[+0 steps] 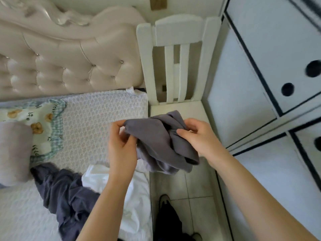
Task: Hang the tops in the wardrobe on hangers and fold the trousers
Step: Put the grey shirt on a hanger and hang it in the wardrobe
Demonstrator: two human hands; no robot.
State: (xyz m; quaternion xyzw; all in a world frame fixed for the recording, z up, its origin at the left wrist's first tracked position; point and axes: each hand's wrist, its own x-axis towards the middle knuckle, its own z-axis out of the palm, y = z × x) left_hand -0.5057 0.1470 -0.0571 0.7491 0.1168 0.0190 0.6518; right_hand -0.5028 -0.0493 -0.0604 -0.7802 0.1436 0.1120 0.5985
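A: Both bare forearms come up from the bottom edge. Left of the grip, low down, a crumpled dark navy-grey garment (64, 193) lies on the white textured bedspread (90, 119), touching a bunched white garment (132, 193) just beside it.

B: Hands?

A: Left hand (121, 145) pinches the upper left edge of a bunched grey cotton garment (156, 141), fingers curled into the fabric. Right hand (196, 138) is closed on the cloth's right side, thumb on top. It hangs between both hands in the air, over the bed's edge and the tiled floor (191, 197).

B: Top or trousers?

A: Cannot tell, too bunched.

B: Around it?

A: Far left, a floral pillow with checked trim (43, 122) under the tufted beige headboard (69, 63). Behind the grip, a white slatted wooden chair (175, 54). Right of the grip, a white wardrobe with black trim and round holes (260, 84), doors shut.
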